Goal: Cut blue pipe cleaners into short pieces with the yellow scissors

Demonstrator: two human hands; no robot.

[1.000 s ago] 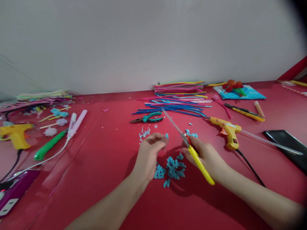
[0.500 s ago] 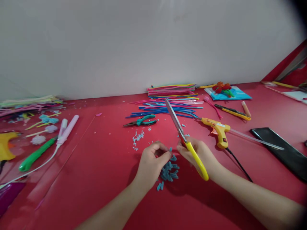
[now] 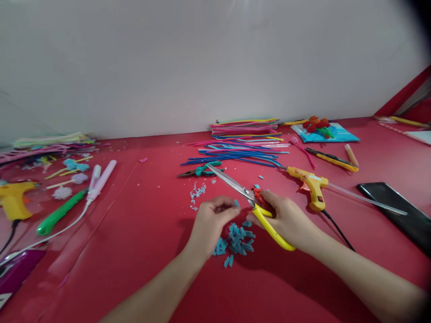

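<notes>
Between the thumb and fingertips of my left hand (image 3: 212, 224) is a short blue pipe cleaner piece (image 3: 237, 203). My right hand (image 3: 286, 215) grips a pair of scissors (image 3: 235, 184) with yellow and red handles, its blades pointing up and left above the table. The blades look closed or nearly so. Below and between my hands lies a loose pile of cut blue pipe cleaner pieces (image 3: 239, 238). Pale blue fluff scraps (image 3: 198, 192) are scattered just beyond my left hand.
Teal-handled pliers (image 3: 204, 168) lie behind the scraps, before a heap of coloured pipe cleaners (image 3: 235, 152). To the right are a yellow glue gun (image 3: 311, 184), a black phone (image 3: 387, 206) and a utility knife (image 3: 333, 159). At left sit a green-handled tool (image 3: 60, 213) and another glue gun (image 3: 16, 199).
The scissors have tilted left and lower, their tips now near the pliers. My left hand has lifted slightly off the pile with a blue piece, and more of the pile shows.
</notes>
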